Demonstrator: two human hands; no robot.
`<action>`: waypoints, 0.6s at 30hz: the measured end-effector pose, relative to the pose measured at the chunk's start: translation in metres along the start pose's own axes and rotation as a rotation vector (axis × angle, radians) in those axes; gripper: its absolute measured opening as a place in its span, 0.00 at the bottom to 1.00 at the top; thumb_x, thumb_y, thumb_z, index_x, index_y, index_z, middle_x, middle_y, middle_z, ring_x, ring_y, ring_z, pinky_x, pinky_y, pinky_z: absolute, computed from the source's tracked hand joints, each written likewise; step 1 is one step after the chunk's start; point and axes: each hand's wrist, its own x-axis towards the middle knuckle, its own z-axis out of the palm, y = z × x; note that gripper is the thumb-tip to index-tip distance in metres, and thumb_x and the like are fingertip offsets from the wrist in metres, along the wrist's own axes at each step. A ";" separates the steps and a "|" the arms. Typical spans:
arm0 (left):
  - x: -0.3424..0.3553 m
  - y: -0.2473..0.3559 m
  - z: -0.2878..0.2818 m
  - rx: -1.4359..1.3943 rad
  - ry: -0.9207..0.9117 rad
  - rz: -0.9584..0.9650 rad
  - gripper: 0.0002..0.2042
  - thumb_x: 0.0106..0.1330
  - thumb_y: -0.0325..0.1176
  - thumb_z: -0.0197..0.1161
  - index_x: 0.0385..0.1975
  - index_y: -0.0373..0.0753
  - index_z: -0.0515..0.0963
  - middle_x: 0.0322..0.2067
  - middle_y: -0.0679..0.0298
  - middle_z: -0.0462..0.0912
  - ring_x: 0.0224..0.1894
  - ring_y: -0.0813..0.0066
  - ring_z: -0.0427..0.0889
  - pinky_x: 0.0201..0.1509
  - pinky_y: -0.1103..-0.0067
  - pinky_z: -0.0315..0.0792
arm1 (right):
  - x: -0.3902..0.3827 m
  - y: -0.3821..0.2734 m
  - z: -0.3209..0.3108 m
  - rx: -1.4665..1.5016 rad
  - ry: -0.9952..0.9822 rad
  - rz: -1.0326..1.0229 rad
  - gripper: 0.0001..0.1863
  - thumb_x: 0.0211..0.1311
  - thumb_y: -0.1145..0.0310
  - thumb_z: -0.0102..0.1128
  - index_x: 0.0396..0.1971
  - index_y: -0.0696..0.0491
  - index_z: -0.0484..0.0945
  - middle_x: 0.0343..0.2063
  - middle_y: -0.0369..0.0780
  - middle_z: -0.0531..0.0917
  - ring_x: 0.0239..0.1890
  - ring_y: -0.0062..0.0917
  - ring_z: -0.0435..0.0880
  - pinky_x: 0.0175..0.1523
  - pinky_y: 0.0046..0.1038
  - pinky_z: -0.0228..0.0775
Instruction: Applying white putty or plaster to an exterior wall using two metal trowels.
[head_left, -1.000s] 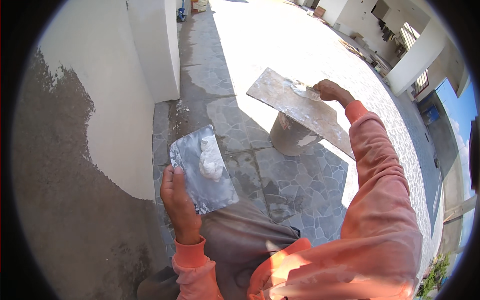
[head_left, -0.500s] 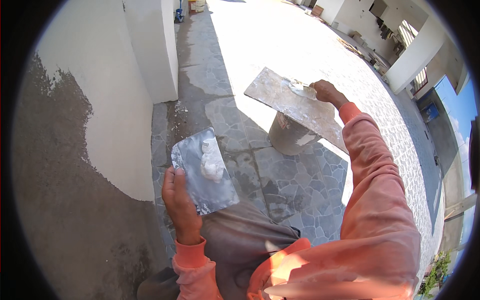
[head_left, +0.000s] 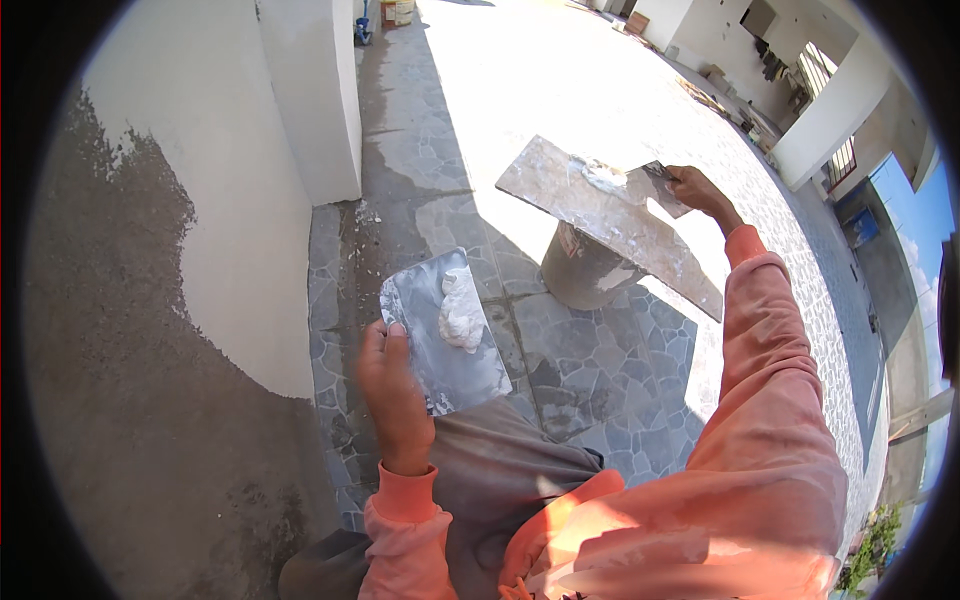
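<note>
My left hand [head_left: 392, 390] grips a flat metal plate [head_left: 443, 335] by its near edge, held level in front of me. A lump of white plaster [head_left: 460, 312] lies on it. My right hand [head_left: 697, 189] is stretched out to the far end of a smeared mortar board [head_left: 610, 222] that rests on an upturned bucket [head_left: 585, 270]. That hand holds a small trowel [head_left: 652, 190], its blade against a dab of white plaster [head_left: 604, 177] on the board. Both arms wear orange sleeves.
On my left stands a wall [head_left: 190, 260], white-coated above and bare grey below. A white pillar [head_left: 310, 90] rises behind it. The floor is grey crazy paving [head_left: 600, 370], sunlit farther off. White columns and a building stand at the far right.
The right hand has reached farther across the board, with the trowel blade now at the plaster dab. The left hand has kept the plate almost still.
</note>
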 end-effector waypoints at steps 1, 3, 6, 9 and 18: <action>0.001 -0.005 0.001 -0.009 -0.003 -0.005 0.10 0.72 0.33 0.47 0.39 0.34 0.74 0.30 0.73 0.73 0.32 0.88 0.66 0.39 0.84 0.64 | -0.005 0.005 -0.002 0.156 0.041 0.025 0.15 0.61 0.76 0.49 0.47 0.58 0.78 0.28 0.34 0.78 0.32 0.19 0.71 0.40 0.26 0.65; 0.004 -0.014 0.009 -0.039 0.010 -0.035 0.10 0.72 0.33 0.47 0.39 0.34 0.74 0.29 0.73 0.72 0.31 0.88 0.66 0.38 0.84 0.64 | -0.021 -0.003 0.002 0.256 0.072 -0.003 0.15 0.63 0.74 0.50 0.48 0.59 0.77 0.29 0.30 0.76 0.32 0.18 0.70 0.41 0.23 0.64; 0.008 -0.027 0.029 -0.057 0.010 -0.081 0.10 0.72 0.33 0.47 0.39 0.34 0.74 0.28 0.74 0.71 0.29 0.89 0.65 0.34 0.85 0.63 | -0.039 -0.001 0.007 0.490 0.203 -0.045 0.15 0.64 0.72 0.52 0.49 0.59 0.77 0.30 0.29 0.77 0.31 0.16 0.70 0.40 0.21 0.63; 0.020 -0.048 0.038 -0.036 -0.063 -0.124 0.09 0.72 0.33 0.48 0.39 0.35 0.74 0.31 0.70 0.76 0.32 0.86 0.74 0.37 0.83 0.70 | -0.056 0.002 0.004 0.659 0.212 -0.089 0.15 0.66 0.72 0.52 0.51 0.57 0.76 0.30 0.29 0.78 0.30 0.13 0.70 0.37 0.19 0.65; 0.033 -0.048 0.095 -0.243 -0.163 -0.219 0.10 0.71 0.32 0.49 0.35 0.33 0.74 0.26 0.71 0.74 0.26 0.89 0.67 0.29 0.85 0.65 | -0.159 -0.130 0.025 0.777 0.387 -0.365 0.12 0.68 0.72 0.53 0.49 0.59 0.76 0.38 0.32 0.82 0.38 0.12 0.73 0.47 0.18 0.68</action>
